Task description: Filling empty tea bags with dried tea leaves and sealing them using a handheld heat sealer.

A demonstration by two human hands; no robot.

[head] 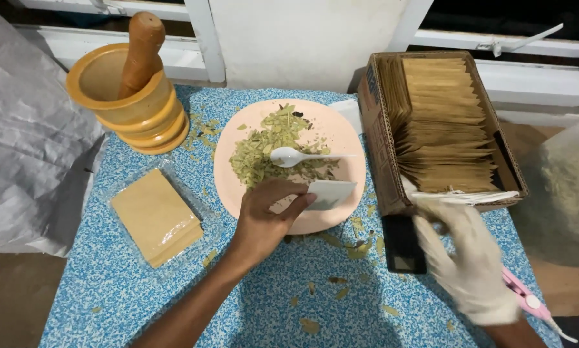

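Head view: bare left hand (264,219) pinching a small white pouch (328,193) over the near rim of the pink plate (351,138) of crushed dried leaves (264,151); gloved right hand (467,258), fingers closed on a flat white pouch (463,196), at the near edge of the cardboard box (376,135) of tan sachets, toward the table's right edge

Green crushed leaves (264,151) and a white spoon (289,156) on a pale pink plate (341,132); blue-and-white speckled tabletop (264,303); yellow mortar (131,103), brown pestle (141,51), tan packets (155,216), white glove (471,264).
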